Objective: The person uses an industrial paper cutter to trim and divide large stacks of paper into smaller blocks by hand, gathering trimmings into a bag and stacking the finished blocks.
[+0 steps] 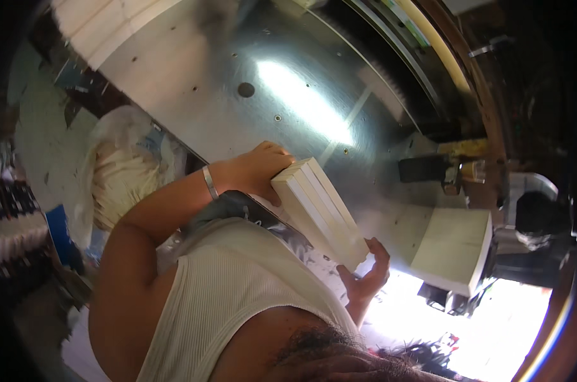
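Note:
A thick off-white stack of paper blocks (pixel 323 213) is held up at a slant near the front edge of a shiny metal table (pixel 218 108). My left hand (pixel 263 169) is closed on the upper left end, its fingers partly hidden behind the stack. At the lower right end is my right hand (pixel 368 274), with the thumb and fingers curved around the corner. Lines along the stack's long side divide it into layers. A metal bracelet (pixel 210 182) circles my left wrist.
Small holes and bright glare mark the metal tabletop. Another pale paper stack (pixel 454 245) stands at the right. A dark object (pixel 422 169) lies beyond it. White sheets (pixel 113 28) occupy the far left corner. Below the table's left edge sits a clear plastic bag (pixel 126 169) with pale contents.

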`<state>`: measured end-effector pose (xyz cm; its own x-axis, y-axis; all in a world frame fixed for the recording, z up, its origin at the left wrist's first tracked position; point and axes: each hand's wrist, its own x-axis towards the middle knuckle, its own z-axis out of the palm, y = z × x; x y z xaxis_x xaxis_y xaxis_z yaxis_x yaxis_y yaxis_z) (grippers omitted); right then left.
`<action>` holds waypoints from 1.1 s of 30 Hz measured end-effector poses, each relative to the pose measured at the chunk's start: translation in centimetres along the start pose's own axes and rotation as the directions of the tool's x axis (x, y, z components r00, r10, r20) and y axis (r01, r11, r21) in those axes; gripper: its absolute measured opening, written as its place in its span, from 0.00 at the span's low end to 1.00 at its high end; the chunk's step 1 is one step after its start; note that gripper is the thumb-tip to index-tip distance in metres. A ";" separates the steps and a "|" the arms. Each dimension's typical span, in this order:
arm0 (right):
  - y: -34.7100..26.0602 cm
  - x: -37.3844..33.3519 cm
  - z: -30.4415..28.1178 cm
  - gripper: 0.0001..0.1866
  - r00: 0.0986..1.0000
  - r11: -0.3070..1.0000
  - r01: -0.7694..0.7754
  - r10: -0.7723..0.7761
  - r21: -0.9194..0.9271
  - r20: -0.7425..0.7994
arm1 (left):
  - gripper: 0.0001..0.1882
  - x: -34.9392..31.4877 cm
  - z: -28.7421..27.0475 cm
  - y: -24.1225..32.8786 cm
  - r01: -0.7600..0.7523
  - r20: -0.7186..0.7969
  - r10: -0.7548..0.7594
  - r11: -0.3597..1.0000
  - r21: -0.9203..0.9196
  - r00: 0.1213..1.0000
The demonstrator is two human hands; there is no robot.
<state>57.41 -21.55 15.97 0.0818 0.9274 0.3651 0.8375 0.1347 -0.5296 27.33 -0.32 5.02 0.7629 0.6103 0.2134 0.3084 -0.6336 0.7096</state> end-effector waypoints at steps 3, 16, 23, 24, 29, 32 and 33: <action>0.8 -0.8 0.0 0.45 0.999 0.999 -0.025 0.026 0.046 -0.034 | 0.39 1.0 -1.0 1.3 0.047 0.112 -0.045 0.999 -0.013 0.993; 0.2 -0.7 0.6 0.42 0.995 0.997 -0.020 0.027 0.076 -0.096 | 0.33 -0.3 -1.7 -1.0 -0.116 -0.114 0.114 0.993 -0.011 0.987; 0.7 -1.0 1.1 0.41 0.991 0.981 -0.028 0.052 0.194 -0.120 | 0.36 -0.2 -1.5 -1.5 -0.125 -0.076 0.121 0.992 -0.037 0.990; 0.8 -0.7 1.2 0.42 0.991 0.981 0.009 0.016 0.196 -0.129 | 0.35 -0.3 -1.6 -1.4 -0.117 -0.076 0.114 0.993 -0.024 0.991; 1.0 0.0 1.5 0.46 0.980 0.914 -0.016 0.094 0.406 -0.173 | 0.37 -0.1 -4.0 0.1 -0.068 -0.070 0.062 0.993 -0.099 0.996; 0.4 0.7 1.6 0.47 0.956 0.784 -0.089 0.241 0.615 -0.168 | 0.43 1.1 -5.9 1.6 -0.033 -0.102 0.009 0.972 -0.232 0.995; -0.1 0.9 2.2 0.47 0.936 0.708 -0.117 0.313 0.696 -0.160 | 0.45 1.9 -6.3 1.8 -0.003 -0.092 -0.030 0.942 -0.336 0.995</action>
<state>56.25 -19.98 14.65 0.4251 0.8543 0.2990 0.2073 0.2297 -0.9509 25.72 2.65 10.94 0.6978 0.6702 0.2528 0.0976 -0.4386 0.8934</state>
